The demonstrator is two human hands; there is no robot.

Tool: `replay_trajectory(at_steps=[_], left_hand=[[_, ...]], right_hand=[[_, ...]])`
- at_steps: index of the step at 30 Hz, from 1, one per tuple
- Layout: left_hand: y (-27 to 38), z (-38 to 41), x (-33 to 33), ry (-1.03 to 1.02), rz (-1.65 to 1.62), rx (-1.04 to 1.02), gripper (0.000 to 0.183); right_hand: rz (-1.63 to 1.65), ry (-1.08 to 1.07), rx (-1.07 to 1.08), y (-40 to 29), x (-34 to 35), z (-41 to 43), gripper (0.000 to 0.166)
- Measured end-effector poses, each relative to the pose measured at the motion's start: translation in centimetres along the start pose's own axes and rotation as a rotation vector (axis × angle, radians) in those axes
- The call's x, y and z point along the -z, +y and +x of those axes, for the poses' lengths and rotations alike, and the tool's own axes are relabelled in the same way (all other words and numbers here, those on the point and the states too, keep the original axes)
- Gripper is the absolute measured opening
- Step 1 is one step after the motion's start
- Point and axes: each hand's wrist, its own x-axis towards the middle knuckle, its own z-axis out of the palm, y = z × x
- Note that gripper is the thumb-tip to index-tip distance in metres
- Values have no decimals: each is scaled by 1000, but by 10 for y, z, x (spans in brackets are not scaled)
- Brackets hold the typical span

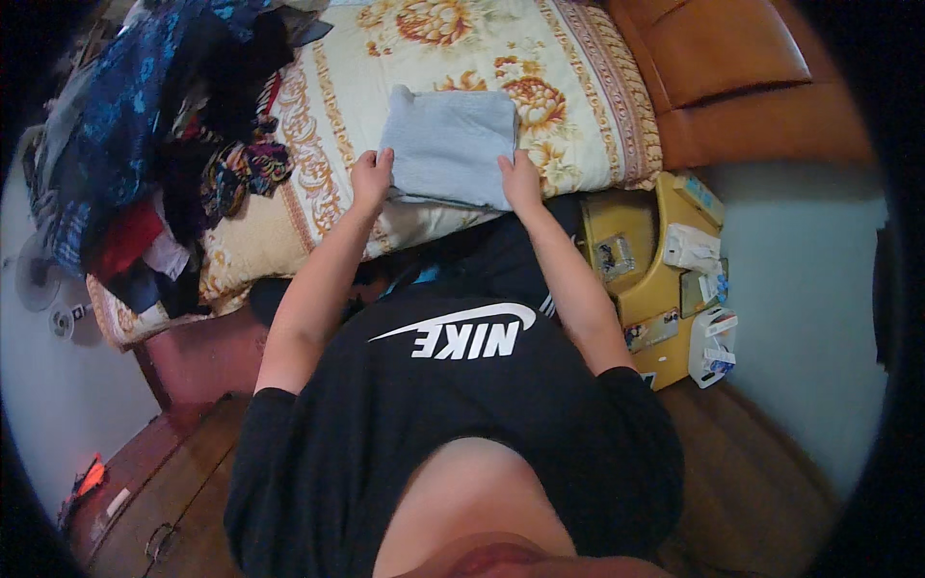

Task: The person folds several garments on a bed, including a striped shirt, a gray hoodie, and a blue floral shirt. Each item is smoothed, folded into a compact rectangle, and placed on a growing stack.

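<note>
A folded light-grey cloth (449,141) lies between my two hands over the bed's front part. My left hand (371,179) grips its left edge, thumb on top and fingers hidden beneath. On the opposite edge, my right hand (522,180) holds it the same way. Under and behind the cloth spreads a cream bedspread (426,61) with orange-brown flowers and patterned borders. Whether the cloth rests on the bedspread or is held just above it, I cannot tell.
A large heap of clothes (144,108) covers the bed's left side. Beyond the right end stands a brown padded headboard (723,58). Near my right arm, a yellow bedside cabinet (665,361) bears small packages and a white tray (695,354).
</note>
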Motion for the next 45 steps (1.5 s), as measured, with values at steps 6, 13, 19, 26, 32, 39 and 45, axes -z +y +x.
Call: replay_trajectory(at_steps=[6, 13, 19, 26, 32, 39, 45], left_hand=[[6, -49, 38, 59, 443, -553, 43], [-6, -43, 36, -63, 778, -1046, 35], [-25, -25, 52, -68, 638, -1224, 38], [-47, -27, 52, -97, 672, -1221, 44], [-45, -25, 57, -135, 778, -1228, 46], [-45, -26, 56, -222, 783, -1128, 33], [1, -6, 50, -196, 510, -730, 38]], right_hand=[[67, 73, -127, -1, -27, -15, 38], [98, 80, -23, -10, -18, -8, 45], [108, 198, 22, -12, -23, -11, 37], [1, 85, -80, -6, -26, -4, 38], [-26, 206, -20, -36, -8, 36, 39], [207, 263, 10, -50, -1, 73, 33], [102, 170, -51, -28, -14, 81, 31]])
